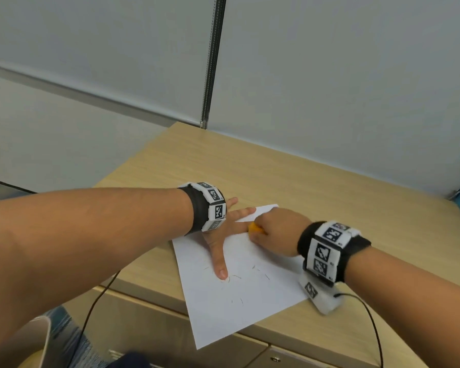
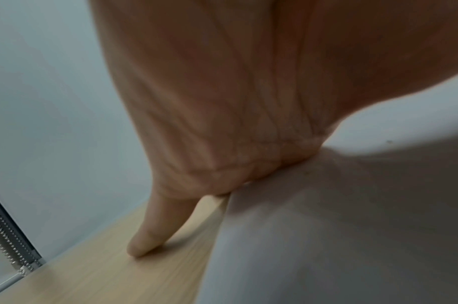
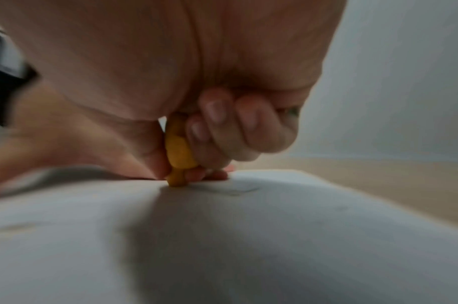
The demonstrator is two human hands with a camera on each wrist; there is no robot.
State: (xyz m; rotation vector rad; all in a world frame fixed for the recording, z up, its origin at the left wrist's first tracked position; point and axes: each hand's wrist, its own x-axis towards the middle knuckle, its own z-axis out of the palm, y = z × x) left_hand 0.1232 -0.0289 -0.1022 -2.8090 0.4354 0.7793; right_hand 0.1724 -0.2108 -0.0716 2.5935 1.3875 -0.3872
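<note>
A white sheet of paper (image 1: pixel 237 301) with short dark pencil marks lies on the light wooden table (image 1: pixel 303 176). My left hand (image 1: pixel 221 232) lies flat on the sheet's far-left part, with straight fingers spread and the thumb pointing towards me. In the left wrist view the palm (image 2: pixel 222 102) presses on the paper (image 2: pixel 326 236) and one finger (image 2: pixel 149 232) touches the bare wood. My right hand (image 1: pixel 274 229) grips a small yellow-orange object (image 1: pixel 255 227) just right of the left hand's fingers. The right wrist view shows that object (image 3: pixel 179 152) held upright, its tip on the paper (image 3: pixel 248 236).
A white block with a black-and-white marker (image 1: pixel 319 296) sits under my right wrist near the table's front edge, with a black cable (image 1: pixel 375 328) running off it. Another cable (image 1: pixel 96 301) hangs at the left front. Grey wall panels (image 1: pixel 329 75) close the far side. Drawer fronts (image 1: pixel 149 328) lie below.
</note>
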